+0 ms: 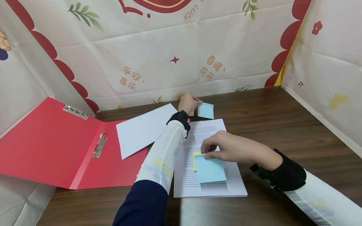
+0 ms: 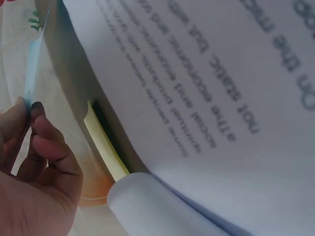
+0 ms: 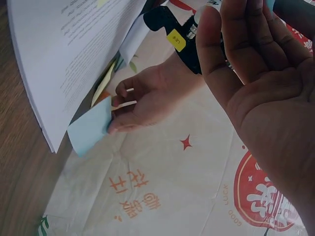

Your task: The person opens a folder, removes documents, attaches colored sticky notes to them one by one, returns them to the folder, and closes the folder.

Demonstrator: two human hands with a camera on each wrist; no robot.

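At the far edge of the desk, my left hand (image 1: 189, 103) pinches a light blue sticky note (image 1: 205, 111) by its side, between thumb and fingers. A yellow sticky pad (image 2: 106, 142) lies close to that hand, partly hidden by it in the head view. My right hand (image 1: 223, 147) pinches the top edge of another light blue sticky note (image 1: 211, 169) over the printed pages (image 1: 183, 185). Behind that note, a yellow sticky note (image 1: 195, 163) shows along its left side on the top page. The right hand's fingertips are mostly cut off in the right wrist view.
A red folder (image 1: 48, 147) with metal clips (image 1: 100, 145) stands spread at the left. White paper (image 1: 144, 128) lies slanted across its right half. The brown wooden desk (image 1: 271, 125) meets a patterned cloth backdrop (image 1: 169, 40) at the back and sides.
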